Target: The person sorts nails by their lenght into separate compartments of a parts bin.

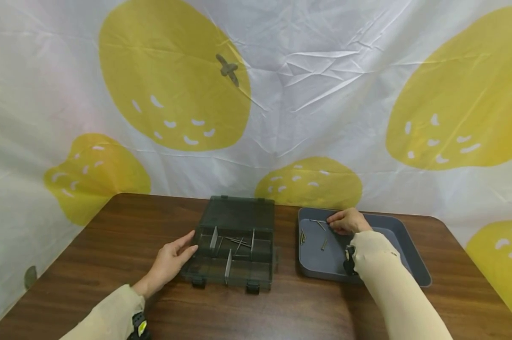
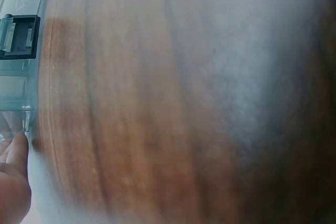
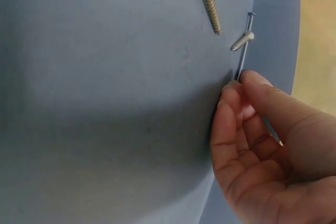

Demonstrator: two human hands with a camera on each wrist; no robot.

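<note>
In the head view my left hand [image 1: 171, 259] touches the left wall of an open clear dark organizer box [image 1: 249, 271], thumb and fingers extended at its edge. Several thin nails [image 1: 241, 242] lie in its middle back compartment. My right hand [image 1: 347, 222] is inside the grey tray [image 1: 324, 269], by its back wall. In the right wrist view, thumb and fingertips pinch the end of a long nail [image 3: 245, 51]. A pointed metal tip [image 3: 280, 141] shows among the curled fingers. A short screw [image 3: 243, 41] lies across that nail, and a thicker brass screw [image 3: 209, 4] lies nearby.
More brass screws [image 1: 302, 236] lie by the tray's left wall, with another screw [image 1: 324, 244] towards its middle. The box's lid [image 1: 240, 212] leans back behind it; black latches [image 1: 252, 287] face front. A lemon-print cloth [image 1: 281, 118] hangs behind the wooden table [image 1: 298, 311].
</note>
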